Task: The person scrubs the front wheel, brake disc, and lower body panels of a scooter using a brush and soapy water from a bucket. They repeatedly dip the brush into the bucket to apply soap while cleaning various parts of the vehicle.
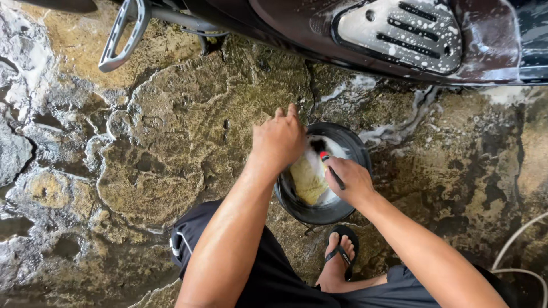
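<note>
Head view, single entry.

Black bucket point(348, 149): round, just right of centre on wet stone ground point(154, 154); holds soapy foam and a yellow cloth point(307, 179) lying in its left half.

Left hand point(279, 138): at the bucket's 10 o'clock rim, back of hand up, fingers curled down and pointing toward 12 o'clock. Whether it grips anything underneath cannot be told.

Right hand point(352, 181): over the bucket's 4 o'clock edge, closed around a thin dark brush handle point(335, 177) with a red band, whose tip points toward 11 o'clock into the foam.

Scooter point(365, 34): dark, soapy bodywork across the top edge, 12 to 2 o'clock; grey ribbed footboard point(399, 31); metal footrest point(123, 37) at 10 o'clock.

Foot in a black flip-flop point(341, 254): at 6 o'clock below the bucket.

White hose point(516, 251): at 4 o'clock, lower right corner.
</note>
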